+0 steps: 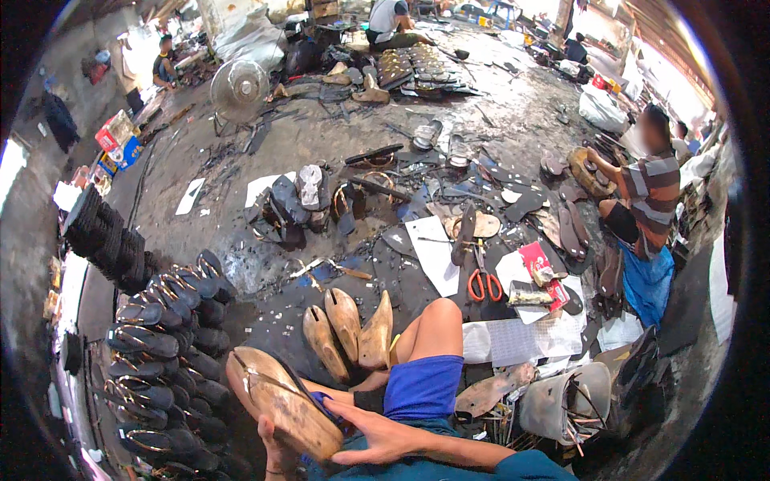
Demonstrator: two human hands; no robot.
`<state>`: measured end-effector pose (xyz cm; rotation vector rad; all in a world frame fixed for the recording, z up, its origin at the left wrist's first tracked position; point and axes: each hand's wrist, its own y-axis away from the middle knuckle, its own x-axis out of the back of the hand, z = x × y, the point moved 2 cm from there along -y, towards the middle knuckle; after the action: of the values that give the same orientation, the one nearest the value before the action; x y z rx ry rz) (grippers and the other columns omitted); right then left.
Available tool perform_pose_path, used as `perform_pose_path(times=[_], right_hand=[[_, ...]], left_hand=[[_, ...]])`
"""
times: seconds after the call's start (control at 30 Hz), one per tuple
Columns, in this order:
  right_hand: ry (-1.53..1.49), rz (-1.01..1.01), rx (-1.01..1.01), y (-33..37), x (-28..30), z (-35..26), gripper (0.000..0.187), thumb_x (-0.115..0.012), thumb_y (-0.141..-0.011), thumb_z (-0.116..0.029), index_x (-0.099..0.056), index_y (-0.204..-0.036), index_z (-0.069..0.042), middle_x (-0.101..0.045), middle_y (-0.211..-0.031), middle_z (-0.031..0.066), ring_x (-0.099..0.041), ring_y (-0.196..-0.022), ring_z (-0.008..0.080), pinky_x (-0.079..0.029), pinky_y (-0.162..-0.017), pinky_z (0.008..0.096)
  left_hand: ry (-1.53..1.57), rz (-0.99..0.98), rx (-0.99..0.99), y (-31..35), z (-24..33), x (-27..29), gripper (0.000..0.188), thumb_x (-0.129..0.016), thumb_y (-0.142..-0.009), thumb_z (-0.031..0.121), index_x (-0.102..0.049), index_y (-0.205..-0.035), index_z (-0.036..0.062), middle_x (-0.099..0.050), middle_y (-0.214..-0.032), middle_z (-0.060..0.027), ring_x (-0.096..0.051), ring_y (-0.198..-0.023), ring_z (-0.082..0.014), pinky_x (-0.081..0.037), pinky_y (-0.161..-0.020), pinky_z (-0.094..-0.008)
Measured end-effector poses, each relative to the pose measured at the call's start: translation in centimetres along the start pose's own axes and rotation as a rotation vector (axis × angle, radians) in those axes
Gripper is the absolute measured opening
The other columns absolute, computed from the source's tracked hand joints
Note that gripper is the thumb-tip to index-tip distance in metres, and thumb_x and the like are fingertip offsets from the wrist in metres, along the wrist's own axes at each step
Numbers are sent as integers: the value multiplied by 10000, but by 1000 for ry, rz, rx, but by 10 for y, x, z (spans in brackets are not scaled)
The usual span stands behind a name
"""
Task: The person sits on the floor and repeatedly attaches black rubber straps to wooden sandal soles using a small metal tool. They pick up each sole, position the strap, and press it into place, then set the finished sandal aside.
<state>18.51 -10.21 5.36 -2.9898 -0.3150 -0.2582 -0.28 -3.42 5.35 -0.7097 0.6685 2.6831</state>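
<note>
A wooden shoe last [281, 394] with a thin sandal strap across it lies tilted over my lap, at the lower left. My left hand [274, 447] holds its near left side; the thumb shows, while the other fingers are mostly hidden. My right hand [375, 435] grips the near right side, with the thumb at the near end and fingers along the edge by a dark strap. Just beyond my shin, three more bare wooden lasts [343, 319] stand close together. Stacked dark sandals [146, 341] rise to the left of the held last.
Orange-handled scissors [484, 285] lie among white sheets [521, 341] and scraps. A pale bucket [539, 413] holding tools is at my right. A co-worker [648, 188] sits at the right holding a shoe piece. Loose soles and a fan [240, 88] are farther off.
</note>
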Motion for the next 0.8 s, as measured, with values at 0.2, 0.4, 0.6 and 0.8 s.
perform_pose_path(times=[0.2,0.4,0.6,0.8], right_hand=[[-825,-35,-381,14,-41,11,415,-347,-1118,-361,-542,-1291,-39,-565,-1083,-24,-498,-994,92,-429,-912,267],[-1037,-154,-406,30,-32,-1,345,-414,-1096,-385,-595,-1098,-92,-522,-887,-97,-439,-780,25,-380,-690,215],[-1185,-568,-437,32,-36,39,324,-503,-1070,-363,-623,-1134,-69,-580,-997,-68,-491,-893,48,-427,-785,245],[-825,202,-213,-6,5,29,350,-716,-943,-153,-554,-1220,-15,-571,-1262,59,-595,-1072,153,-480,-967,355]], left_hand=[[17,-145,118,22,14,-43,978,-629,-847,679,-286,-1509,46,-502,-1404,-141,-548,-1237,-292,-464,-1050,-445],[-9,-93,112,10,6,-36,1056,-692,-796,669,-241,-1515,41,-492,-1388,-153,-553,-1222,-294,-474,-1034,-441],[-70,-82,30,11,14,-40,1141,-755,-746,659,-195,-1520,35,-482,-1373,-165,-558,-1206,-296,-484,-1018,-438],[-213,22,-205,4,43,-59,1232,-819,-696,648,-150,-1525,30,-472,-1358,-177,-563,-1190,-298,-494,-1001,-435]])
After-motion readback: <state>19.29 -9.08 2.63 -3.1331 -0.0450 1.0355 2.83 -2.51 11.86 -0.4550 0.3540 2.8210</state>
